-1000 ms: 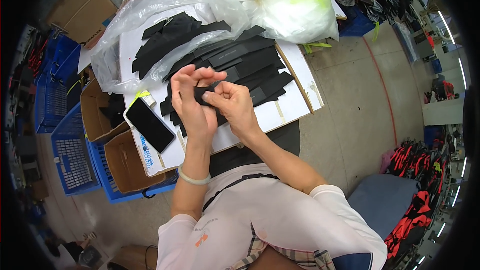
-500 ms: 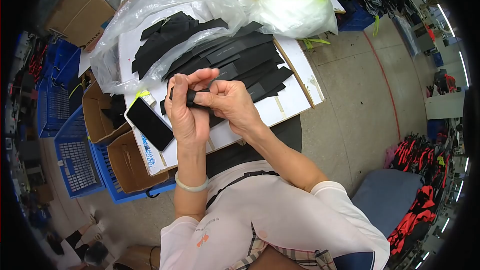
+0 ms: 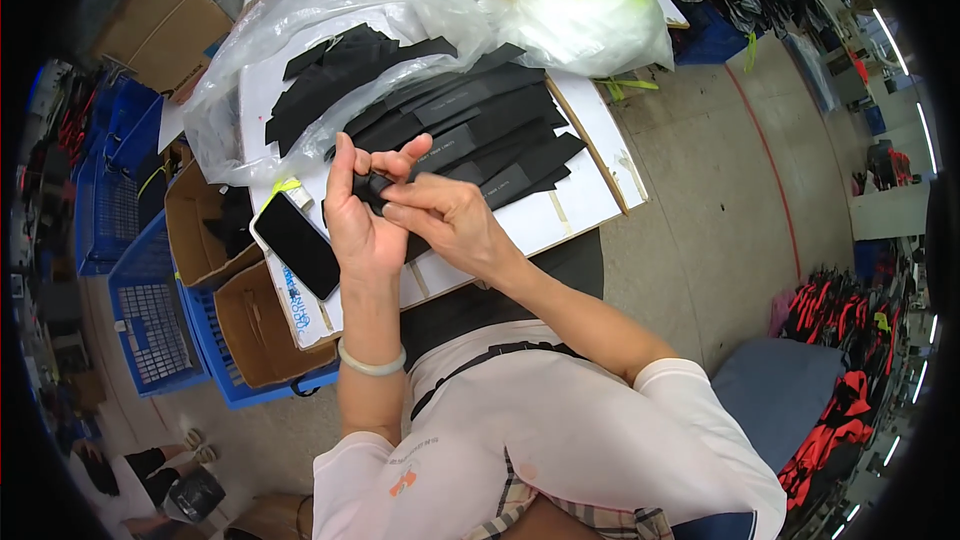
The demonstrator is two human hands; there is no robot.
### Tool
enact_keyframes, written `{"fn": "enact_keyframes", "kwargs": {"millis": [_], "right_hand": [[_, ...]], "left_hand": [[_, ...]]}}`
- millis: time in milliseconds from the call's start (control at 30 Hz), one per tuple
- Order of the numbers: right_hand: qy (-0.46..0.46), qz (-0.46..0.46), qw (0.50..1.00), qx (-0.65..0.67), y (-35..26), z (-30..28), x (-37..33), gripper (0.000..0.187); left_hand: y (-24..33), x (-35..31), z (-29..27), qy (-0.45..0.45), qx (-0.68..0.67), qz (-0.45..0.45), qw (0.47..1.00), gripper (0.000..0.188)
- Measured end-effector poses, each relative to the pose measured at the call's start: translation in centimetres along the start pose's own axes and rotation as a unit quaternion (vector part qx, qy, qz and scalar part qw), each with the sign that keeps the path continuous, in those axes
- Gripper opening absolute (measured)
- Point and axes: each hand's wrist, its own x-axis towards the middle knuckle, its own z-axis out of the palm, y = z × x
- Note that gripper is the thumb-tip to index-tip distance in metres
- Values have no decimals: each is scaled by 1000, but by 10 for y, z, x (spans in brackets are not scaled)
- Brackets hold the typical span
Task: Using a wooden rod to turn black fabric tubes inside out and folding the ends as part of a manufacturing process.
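Note:
A small black fabric band [image 3: 371, 190], bent or rolled into a short bundle, sits in the fingers of my left hand [image 3: 366, 235]. That hand is palm up with its fingers curled about the band. My right hand [image 3: 457, 223] comes in from the right and pinches the band's edge between thumb and fingers. Under and beyond both hands lie several flat black fabric strips [image 3: 460, 145], overlapping in a fan on the white table [image 3: 590, 155]. A second pile of black strips [image 3: 325, 90] lies farther left, partly under clear plastic.
A black-screened phone [image 3: 298, 245] lies left of my hands at the table edge. Clear plastic bags [image 3: 570, 15] cover the far side. Cardboard boxes [image 3: 265, 325] and blue crates [image 3: 155, 305] stand at left. A wooden strip [image 3: 590, 145] runs along the table's right side.
The black band has been turned and now looks more bunched. My right hand has shifted slightly down and left, and my left forearm a little left.

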Motion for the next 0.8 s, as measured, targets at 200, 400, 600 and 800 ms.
{"fn": "enact_keyframes", "kwargs": {"millis": [200, 400, 600, 800], "right_hand": [[-251, 360, 818, 371, -15, -19, 6, 46], [-206, 395, 790, 422, -6, -22, 10, 30], [-8, 101, 993, 54, -9, -11, 18, 9], [116, -192, 948, -227, 18, -7, 10, 13]], "left_hand": [[6, -8, 9, -70, 25, -15, 997, 37], [0, -2, 2, -93, -25, -52, 994, 39], [-16, -4, 15, -3, -24, -65, 998, 48], [-25, -1, 20, 10, -55, -90, 994, 44]]}}
